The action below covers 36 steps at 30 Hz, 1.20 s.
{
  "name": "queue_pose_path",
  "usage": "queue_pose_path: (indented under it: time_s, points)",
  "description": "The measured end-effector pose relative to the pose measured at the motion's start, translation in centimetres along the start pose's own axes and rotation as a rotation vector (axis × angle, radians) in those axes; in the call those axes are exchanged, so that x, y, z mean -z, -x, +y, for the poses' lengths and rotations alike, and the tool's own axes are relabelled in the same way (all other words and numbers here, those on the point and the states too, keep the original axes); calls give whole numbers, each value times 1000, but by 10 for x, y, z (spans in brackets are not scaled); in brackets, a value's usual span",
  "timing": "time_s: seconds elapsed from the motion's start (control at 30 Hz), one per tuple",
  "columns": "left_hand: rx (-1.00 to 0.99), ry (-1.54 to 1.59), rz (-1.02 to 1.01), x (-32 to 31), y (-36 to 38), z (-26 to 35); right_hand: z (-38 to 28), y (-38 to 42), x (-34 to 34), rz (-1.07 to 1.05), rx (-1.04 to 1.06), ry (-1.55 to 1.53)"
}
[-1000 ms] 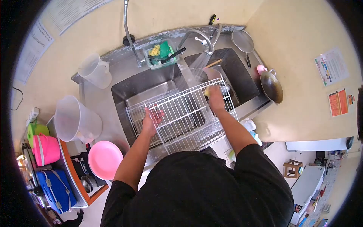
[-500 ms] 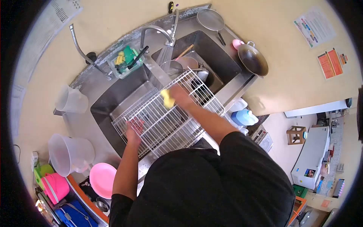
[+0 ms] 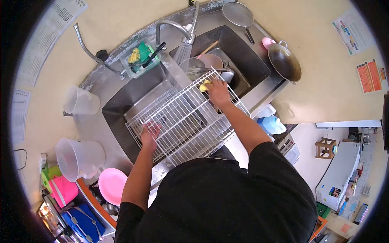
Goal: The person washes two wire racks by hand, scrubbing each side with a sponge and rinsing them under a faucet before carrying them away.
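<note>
A white wire rack (image 3: 186, 117) lies slanted across the double sink, over the left basin (image 3: 115, 109) and the divider. My left hand (image 3: 150, 133) grips the rack's wires near its left end, fingers curled around them. Near the far right end of the rack, my right hand (image 3: 219, 92) is closed on a yellow sponge (image 3: 205, 85) and presses it to the wires. Water sprays from the faucet (image 3: 189, 38) beyond the rack. Under the spray, the right basin (image 3: 247, 65) holds a whisk (image 3: 198, 71), a bowl and other dishes, partly hidden by the rack.
A clear tub (image 3: 139, 69) of sponges and brushes sits behind the left basin. Two translucent pitchers (image 3: 83, 101) and a pink basin (image 3: 112, 186) stand at left. A strainer (image 3: 238, 14) and a wok (image 3: 284, 62) rest at right, above bottles of liquid (image 3: 272, 124).
My right hand has moved with the sponge from the rack's middle toward its far right end. My left hand keeps its hold. The whole view has shifted slightly.
</note>
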<state>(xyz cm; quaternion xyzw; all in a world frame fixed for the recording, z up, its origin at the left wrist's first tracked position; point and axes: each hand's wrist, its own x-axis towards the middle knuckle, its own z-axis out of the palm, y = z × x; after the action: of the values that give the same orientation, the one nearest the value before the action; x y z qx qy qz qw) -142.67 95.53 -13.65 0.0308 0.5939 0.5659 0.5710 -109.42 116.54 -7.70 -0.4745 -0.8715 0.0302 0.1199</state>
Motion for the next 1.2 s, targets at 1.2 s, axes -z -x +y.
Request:
queue_pose_path:
  time_s: [1.2]
  points:
    - [-25, -17, 25, -9, 16, -23, -31, -5, -52, -89, -233, -228]
